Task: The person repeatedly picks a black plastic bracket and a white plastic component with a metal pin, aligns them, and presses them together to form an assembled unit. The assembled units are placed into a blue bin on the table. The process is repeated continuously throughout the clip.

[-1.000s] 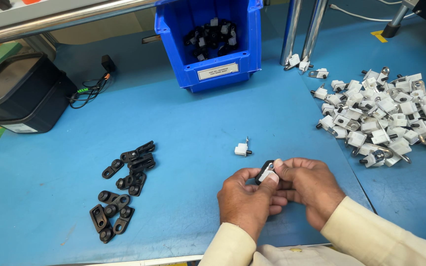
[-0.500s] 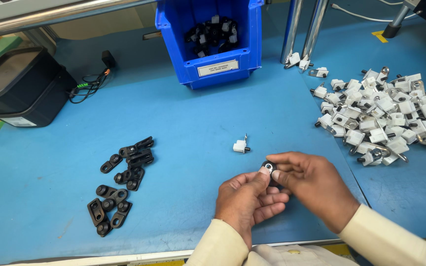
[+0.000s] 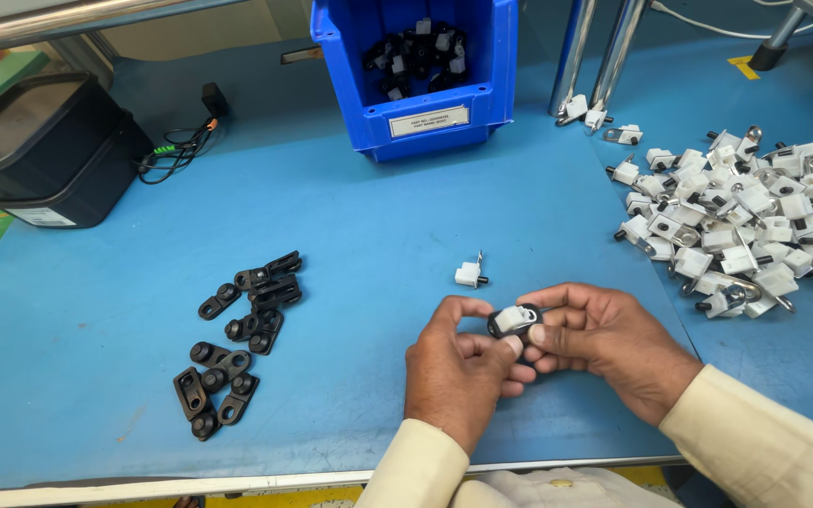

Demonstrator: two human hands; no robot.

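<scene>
Over the blue table (image 3: 350,235), the left hand (image 3: 458,372) and right hand (image 3: 604,343) pinch one small black plastic bracket with a white plastic clip (image 3: 516,321) between closed fingers. A lone white clip (image 3: 469,274) lies just beyond them. Loose black brackets (image 3: 237,334) sit well to the left, and a heap of white clips (image 3: 745,221) to the right.

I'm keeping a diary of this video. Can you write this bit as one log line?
left hand: pinching small black-and-white part | right hand: pinching same part | loose white part: on blue table, apart
</scene>
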